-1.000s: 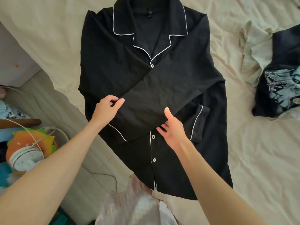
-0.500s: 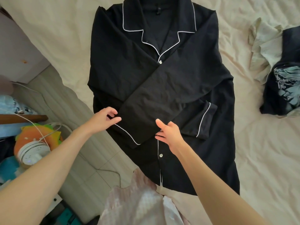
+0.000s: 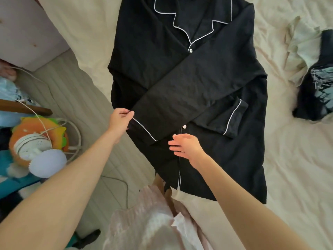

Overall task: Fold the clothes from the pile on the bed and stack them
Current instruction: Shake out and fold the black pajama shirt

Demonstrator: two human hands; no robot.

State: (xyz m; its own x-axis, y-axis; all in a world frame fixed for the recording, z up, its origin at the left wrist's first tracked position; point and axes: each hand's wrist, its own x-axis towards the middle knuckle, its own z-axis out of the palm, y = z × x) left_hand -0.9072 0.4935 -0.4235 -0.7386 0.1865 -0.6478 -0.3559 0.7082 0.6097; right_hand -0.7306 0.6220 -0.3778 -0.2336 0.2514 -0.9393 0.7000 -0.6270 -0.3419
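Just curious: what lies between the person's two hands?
In the head view, the black shirt's folded sleeve cuff lies between left hand and right hand.

Bare arms and a pale pink garment, seen from the head camera

Both forearms are bare to the edge of view, with no sleeves, watch or rings on the left hand (image 3: 120, 121) or the right hand (image 3: 185, 147); below the hands, a pale pink, finely ribbed garment (image 3: 144, 222) with a satin sheen covers the person's front
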